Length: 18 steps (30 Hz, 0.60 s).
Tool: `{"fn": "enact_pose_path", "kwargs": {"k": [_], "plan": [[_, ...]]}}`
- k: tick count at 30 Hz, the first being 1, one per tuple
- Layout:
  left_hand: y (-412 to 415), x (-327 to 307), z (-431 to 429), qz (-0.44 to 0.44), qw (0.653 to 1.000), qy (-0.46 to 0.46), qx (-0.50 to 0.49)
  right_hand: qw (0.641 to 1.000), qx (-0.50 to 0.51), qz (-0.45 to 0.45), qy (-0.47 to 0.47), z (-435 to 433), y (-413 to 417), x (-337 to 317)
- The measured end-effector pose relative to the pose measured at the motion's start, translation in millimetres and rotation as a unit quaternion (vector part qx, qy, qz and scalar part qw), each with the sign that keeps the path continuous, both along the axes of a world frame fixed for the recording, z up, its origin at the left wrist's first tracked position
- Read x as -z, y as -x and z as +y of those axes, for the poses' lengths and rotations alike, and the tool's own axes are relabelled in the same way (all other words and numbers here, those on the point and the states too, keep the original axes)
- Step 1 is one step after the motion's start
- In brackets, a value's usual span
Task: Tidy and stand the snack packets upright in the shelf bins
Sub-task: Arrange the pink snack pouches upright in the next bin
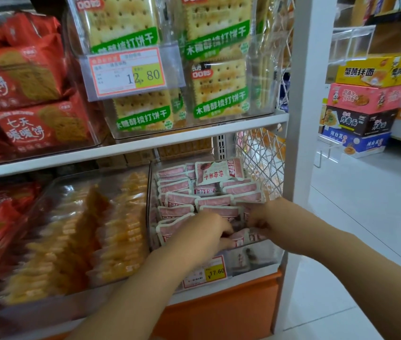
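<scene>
- Snack packets (209, 201), pink and white with pale scalloped edges, fill the clear bin (265, 257) at the right end of the lower shelf (251, 269), and both of my hands are down in its front rows.
- My left hand (203, 238) reaches in from the lower left. Its fingers are curled round a packet at the front of the bin, just behind the clear front wall.
- My right hand (265, 220) comes in from the right and meets the left one over the same front rows. Its fingertips are bent and pinch the top edge of a packet. Blur keeps me from seeing how many packets either hand holds.
- Between the two hands the snack packets are tumbled and leaning, some showing red lettering.
- Behind the hands most packets stand on edge in rough rows, their tops facing me, slightly askew.
- A loose packet (215, 171) lies tilted on top of the back rows, its white face with red characters turned towards me.
- A price tag (205, 272) in red and yellow sits on the bin's front, partly hidden by my left forearm.
- Just left of this bin, a second clear bin (77, 192) holds yellow and orange packets (118, 227) stacked in rows.
- On the upper shelf (121, 149) stand green-labelled cracker packs (219, 94) in a clear bin, and red biscuit packs (37, 128) to their left.
- A white wire mesh panel (260, 163) closes the shelf's right side, just beyond the bin.
- Well apart, across the floor (356, 204), sit stacked noodle boxes (363, 107).
</scene>
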<state>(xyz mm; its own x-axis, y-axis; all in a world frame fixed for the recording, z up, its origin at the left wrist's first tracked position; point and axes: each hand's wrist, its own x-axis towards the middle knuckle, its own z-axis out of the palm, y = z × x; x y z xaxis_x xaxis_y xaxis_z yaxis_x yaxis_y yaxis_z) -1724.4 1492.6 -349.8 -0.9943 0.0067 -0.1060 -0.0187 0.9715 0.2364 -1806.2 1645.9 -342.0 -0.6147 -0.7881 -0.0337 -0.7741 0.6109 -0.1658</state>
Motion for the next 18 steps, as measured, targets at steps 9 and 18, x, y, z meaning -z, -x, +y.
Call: {"fn": "enact_pose_path", "kwargs": {"k": [9, 18], "plan": [[6.1, -17.9, -43.6, 0.126, 0.989, 0.000, -0.076, 0.988, -0.048, 0.080, -0.123, -11.6, -13.1, -4.9], [1.5, -3.3, -58.6, -0.072, 0.985, 0.144, 0.054, 0.994, -0.068, 0.007, 0.087, -48.3, 16.5, -43.1]]}}
